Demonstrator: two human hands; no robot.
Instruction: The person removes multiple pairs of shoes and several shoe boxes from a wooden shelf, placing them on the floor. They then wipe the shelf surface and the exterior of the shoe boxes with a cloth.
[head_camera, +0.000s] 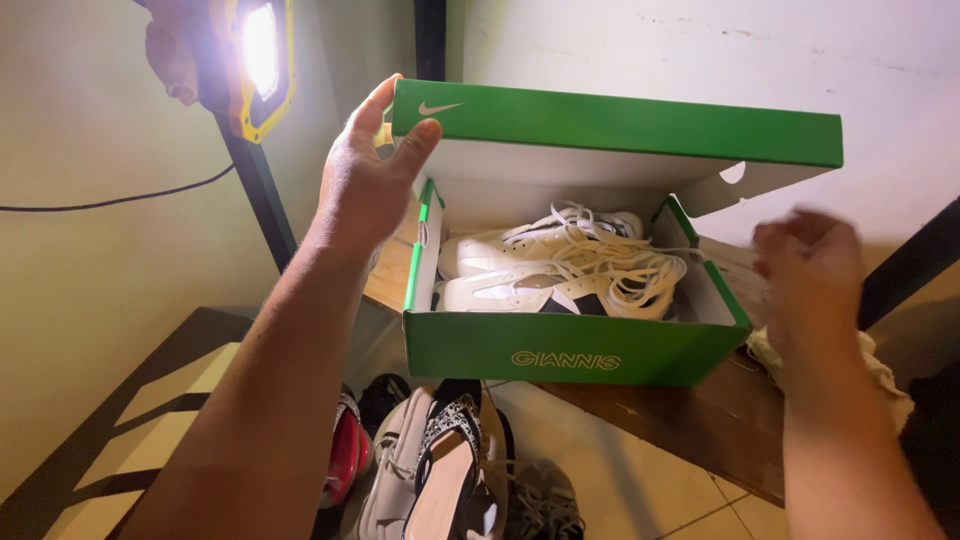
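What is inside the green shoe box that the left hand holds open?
Inside the green shoe box lie white shoes with loose laces. The left hand lifts the lid. The box bottom under the shoes is hidden.

The wooden shelf (690, 425) is dark brown and runs diagonally from the left wall toward the lower right. Resting directly on it is a green shoe box (575, 345), its front wall near the shelf's front edge. Just beside the box, on the right, lies a crumpled cream cloth (885, 385). Below the shelf is the pale tiled floor (650, 490). On this floor lies a cluster of shoes: a red shoe (348, 455), a black-and-white sandal (445, 470) and a grey sneaker (545, 505).
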